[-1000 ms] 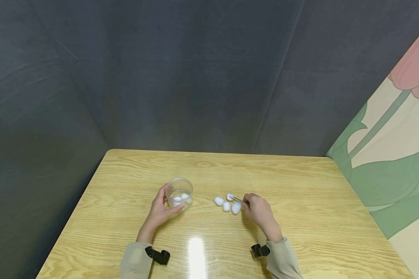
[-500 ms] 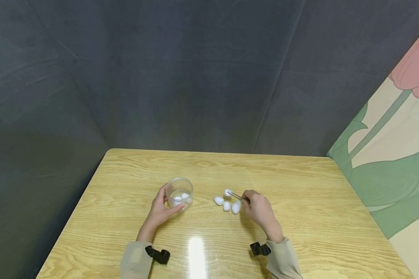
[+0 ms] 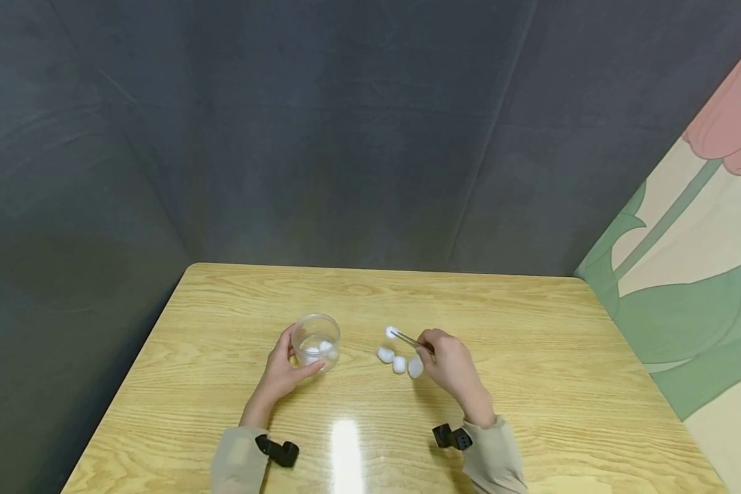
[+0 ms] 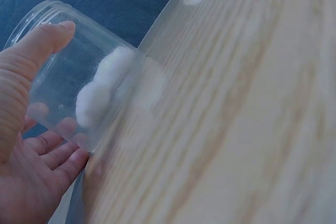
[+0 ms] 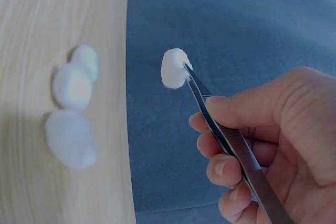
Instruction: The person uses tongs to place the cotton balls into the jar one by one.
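Note:
My left hand (image 3: 284, 372) curls round a clear plastic jar (image 3: 316, 336) that stands on the table with its mouth up. Inside it, white cotton balls (image 4: 102, 87) rest on the bottom. Between the thumb and fingers of my right hand (image 5: 278, 129) is a pair of metal tweezers (image 5: 233, 148). Their tips pinch one cotton ball (image 5: 175, 68), which hangs raised above the table. Below it, three more cotton balls (image 3: 398, 364) lie close together on the wood, between the jar and my right hand.
The wooden table (image 3: 531, 329) has its far edge against a dark grey curtain (image 3: 333, 137). A flower-patterned cloth (image 3: 704, 274) hangs at the right. Both sleeves carry black wrist straps (image 3: 276, 450).
The tweezers have lifted one cotton ball off the group, and my right hand has moved left and away from me with it. My left hand and the jar have stayed put.

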Demonstrator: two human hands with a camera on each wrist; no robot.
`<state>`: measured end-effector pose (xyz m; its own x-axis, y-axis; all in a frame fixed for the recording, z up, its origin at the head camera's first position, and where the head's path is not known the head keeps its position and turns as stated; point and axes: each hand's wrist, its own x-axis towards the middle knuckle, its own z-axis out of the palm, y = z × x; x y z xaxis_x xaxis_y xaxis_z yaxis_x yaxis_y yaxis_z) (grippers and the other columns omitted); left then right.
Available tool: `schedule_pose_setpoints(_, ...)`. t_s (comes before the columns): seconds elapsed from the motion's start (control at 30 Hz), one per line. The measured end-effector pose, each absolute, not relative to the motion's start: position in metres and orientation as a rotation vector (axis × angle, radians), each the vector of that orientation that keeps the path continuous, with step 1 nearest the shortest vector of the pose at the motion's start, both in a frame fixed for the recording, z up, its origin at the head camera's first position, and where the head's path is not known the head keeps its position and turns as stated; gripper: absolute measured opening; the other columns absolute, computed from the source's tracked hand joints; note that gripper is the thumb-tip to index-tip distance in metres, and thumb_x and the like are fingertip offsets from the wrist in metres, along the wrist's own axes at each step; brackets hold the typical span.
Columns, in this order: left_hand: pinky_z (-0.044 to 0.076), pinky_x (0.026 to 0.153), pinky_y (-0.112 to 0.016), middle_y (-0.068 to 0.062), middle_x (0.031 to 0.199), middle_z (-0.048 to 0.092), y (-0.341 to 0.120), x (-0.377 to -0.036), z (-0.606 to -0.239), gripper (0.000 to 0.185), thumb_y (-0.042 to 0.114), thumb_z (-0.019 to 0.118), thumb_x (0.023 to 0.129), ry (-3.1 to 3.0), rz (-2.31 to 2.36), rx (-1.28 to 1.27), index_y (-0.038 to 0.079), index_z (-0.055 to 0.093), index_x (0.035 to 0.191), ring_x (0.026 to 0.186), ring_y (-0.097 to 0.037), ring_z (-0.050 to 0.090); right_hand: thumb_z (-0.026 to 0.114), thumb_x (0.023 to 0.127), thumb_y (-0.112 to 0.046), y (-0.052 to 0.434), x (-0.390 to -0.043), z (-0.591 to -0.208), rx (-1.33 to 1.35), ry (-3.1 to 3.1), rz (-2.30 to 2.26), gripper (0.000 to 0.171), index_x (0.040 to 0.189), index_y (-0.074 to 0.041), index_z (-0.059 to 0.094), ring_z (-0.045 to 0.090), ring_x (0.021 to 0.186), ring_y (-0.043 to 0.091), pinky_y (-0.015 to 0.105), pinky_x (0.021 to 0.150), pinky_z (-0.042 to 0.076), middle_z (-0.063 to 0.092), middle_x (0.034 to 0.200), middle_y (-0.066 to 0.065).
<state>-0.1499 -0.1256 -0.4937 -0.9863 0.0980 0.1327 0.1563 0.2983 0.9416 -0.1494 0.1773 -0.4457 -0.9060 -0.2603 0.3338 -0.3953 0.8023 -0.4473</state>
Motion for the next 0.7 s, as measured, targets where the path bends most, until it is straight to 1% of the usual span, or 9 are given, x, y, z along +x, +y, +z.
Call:
schedule_pose_setpoints(0.33,0.037,0.097,-0.056,-0.029,0.134,0.043,-0.125,-0.149,-0.493,0.081,0.002,0.078,0.073,-2.503,-1.821,-0.221,-0.006,0.032,0.139,0.118,-0.044,0.045,0.07,0.079,0.004,0.164,-0.15,-0.437,0.57,-2.706,0.814,0.014,0.076,-0.007,0.062,0.051,0.058,0.009,0.022,0.051,0.043,0.058,0.071,-0.001)
schedule_pose_setpoints(0.7,0.037,0.097,-0.054,-0.028,0.134,0.043,-0.124,-0.15,-0.492,0.082,0.003,0.079,0.073,-2.515,-1.804,-0.206,-0.004,0.032,0.14,0.118,-0.043,0.045,0.069,0.081,0.003,0.154,-0.152,-0.434,0.63,-2.694,0.85,0.011,0.079,-0.006,0.064,0.055,0.062,0.011,0.023,0.054,0.046,0.06,0.074,0.001)
